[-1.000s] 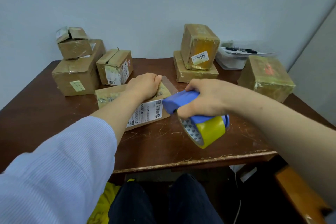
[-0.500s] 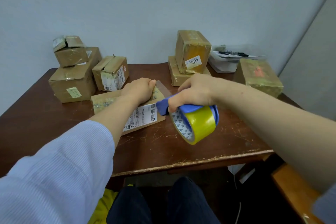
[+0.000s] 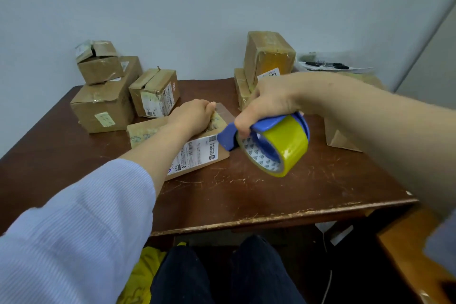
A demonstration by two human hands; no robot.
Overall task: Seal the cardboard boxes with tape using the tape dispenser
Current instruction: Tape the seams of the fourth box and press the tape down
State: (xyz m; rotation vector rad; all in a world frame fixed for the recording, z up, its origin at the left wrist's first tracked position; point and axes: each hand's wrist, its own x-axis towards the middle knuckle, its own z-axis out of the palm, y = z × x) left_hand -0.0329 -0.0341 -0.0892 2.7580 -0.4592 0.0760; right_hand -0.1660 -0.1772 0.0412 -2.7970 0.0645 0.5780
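1. Gripping the tape dispenser [image 3: 229, 137] by its blue handle, the right hand [image 3: 269, 103] has its fingers wrapped tight around it and holds it in the air above the table [image 3: 246, 195], just right of the flat box [image 3: 197, 153].
2. Yellow tape roll [image 3: 288, 145] sits in the dispenser, tilted.
3. Left hand [image 3: 193, 116] rests on top of the flat box, fingers curled down over its far edge and gripping it. Fingertips are hidden.
4. Flat box lies mid-table, label up.
5. Big box [image 3: 103, 108] back left with a small box [image 3: 100, 66] on top, and a tall box [image 3: 269, 54] back right.
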